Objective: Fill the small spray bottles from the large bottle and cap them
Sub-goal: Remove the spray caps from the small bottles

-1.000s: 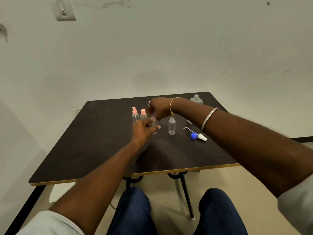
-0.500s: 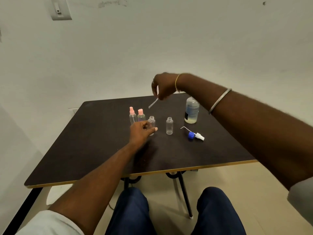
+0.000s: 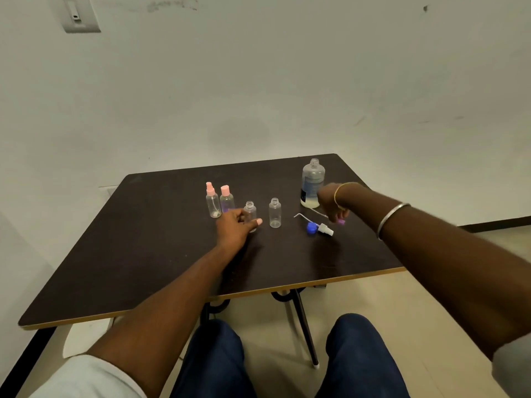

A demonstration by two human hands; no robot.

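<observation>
the uncapping step is judged nearly done: 2 small spray bottles stand open mid-worktop (image 3: 172, 254), with 2 pink-capped bottles (image 3: 213, 201) just left of them. the left open bottle (image 3: 250, 209) is gripped low down by the left hand (image 3: 234, 226), fingers curled round it, thumb stretched forward; the right open bottle (image 3: 275, 212) is untouched. a purple spray head (image 3: 341, 222) is pinched in the curled fingers of the right hand (image 3: 332, 201), low over the worktop beside a blue and white spray head (image 3: 319, 228). next, the purple spray head is to be released and the uncapped large bottle (image 3: 312, 182), just behind that hand, gripped for pouring.
</observation>
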